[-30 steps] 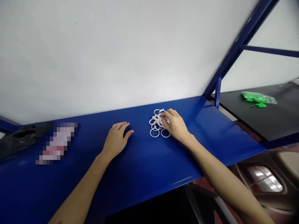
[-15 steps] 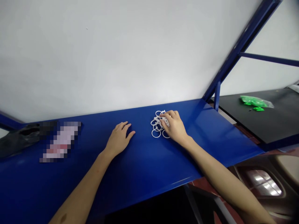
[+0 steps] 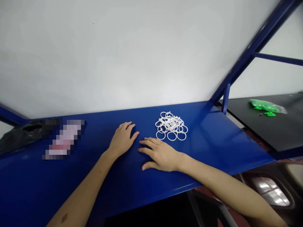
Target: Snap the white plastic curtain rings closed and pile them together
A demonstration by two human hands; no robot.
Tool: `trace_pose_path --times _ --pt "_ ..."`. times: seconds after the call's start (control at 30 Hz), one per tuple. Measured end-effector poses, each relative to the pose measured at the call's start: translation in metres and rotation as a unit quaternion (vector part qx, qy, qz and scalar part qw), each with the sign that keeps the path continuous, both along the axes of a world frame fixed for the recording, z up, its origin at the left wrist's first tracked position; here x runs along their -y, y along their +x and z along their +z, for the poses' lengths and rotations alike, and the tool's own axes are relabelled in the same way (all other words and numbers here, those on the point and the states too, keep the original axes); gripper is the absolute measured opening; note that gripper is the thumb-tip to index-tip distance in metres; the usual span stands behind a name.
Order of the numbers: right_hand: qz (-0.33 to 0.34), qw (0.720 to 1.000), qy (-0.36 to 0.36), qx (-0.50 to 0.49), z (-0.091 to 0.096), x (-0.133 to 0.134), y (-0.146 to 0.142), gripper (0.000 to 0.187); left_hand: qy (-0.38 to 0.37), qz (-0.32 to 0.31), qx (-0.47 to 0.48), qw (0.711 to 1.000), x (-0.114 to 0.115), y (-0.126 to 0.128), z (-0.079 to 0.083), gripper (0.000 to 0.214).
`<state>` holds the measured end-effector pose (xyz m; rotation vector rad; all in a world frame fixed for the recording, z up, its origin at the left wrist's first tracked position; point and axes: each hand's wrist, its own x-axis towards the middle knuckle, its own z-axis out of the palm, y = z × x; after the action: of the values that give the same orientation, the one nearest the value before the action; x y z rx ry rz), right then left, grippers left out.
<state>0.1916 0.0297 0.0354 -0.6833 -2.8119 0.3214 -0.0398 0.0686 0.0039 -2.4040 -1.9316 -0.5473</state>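
Note:
A heap of several white plastic rings [image 3: 171,126] lies on the blue shelf [image 3: 208,138] near the back wall. My right hand [image 3: 160,154] rests flat on the shelf in front of the heap and a little to its left, fingers stretched out, holding nothing and clear of the rings. My left hand [image 3: 123,139] lies palm down just to the left of it, fingers loosely spread, also empty. The fingertips of the two hands are close together.
A blurred-out flat object [image 3: 62,138] and a black bag [image 3: 16,138] lie at the shelf's left end. A blue upright post [image 3: 226,97] separates it from a black shelf [image 3: 272,132] carrying a clear bag of green parts [image 3: 266,106]. The white wall [image 3: 118,53] backs the shelf.
My right hand has left the ring heap and moved down and left, now lying flat beside my left hand. The rings lie uncovered. My left hand has hardly moved.

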Motion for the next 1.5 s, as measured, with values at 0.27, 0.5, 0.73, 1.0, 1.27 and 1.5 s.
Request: trace_pose_path --times 0.27,0.5,0.73,1.0,1.27,1.5 --pt "0.001 1.0 -0.009 -0.002 0.002 -0.001 0.0 0.067 -0.001 0.0 -0.005 1.0 0.0 0.0 0.0 0.048" --pt "0.001 1.0 -0.011 -0.003 0.002 -0.001 0.001 0.065 -0.007 0.001 -0.013 1.0 0.001 0.0 0.001 0.05" --pt "0.001 1.0 -0.012 -0.004 0.002 -0.001 0.001 0.065 -0.005 -0.002 -0.014 1.0 0.001 0.0 0.001 0.05" --pt "0.004 1.0 -0.002 -0.005 0.002 -0.001 0.001 0.062 0.003 -0.005 -0.013 1.0 0.0 -0.001 -0.001 0.05" --pt "-0.061 0.992 0.093 -0.052 0.022 -0.021 0.021 0.039 -0.013 -0.005 -0.011 1.0 0.0 -0.002 -0.001 0.053" --pt "-0.277 0.946 0.169 0.002 0.033 -0.043 0.061 0.019 -0.021 -0.009 0.005 1.0 0.001 -0.002 0.0 0.052"
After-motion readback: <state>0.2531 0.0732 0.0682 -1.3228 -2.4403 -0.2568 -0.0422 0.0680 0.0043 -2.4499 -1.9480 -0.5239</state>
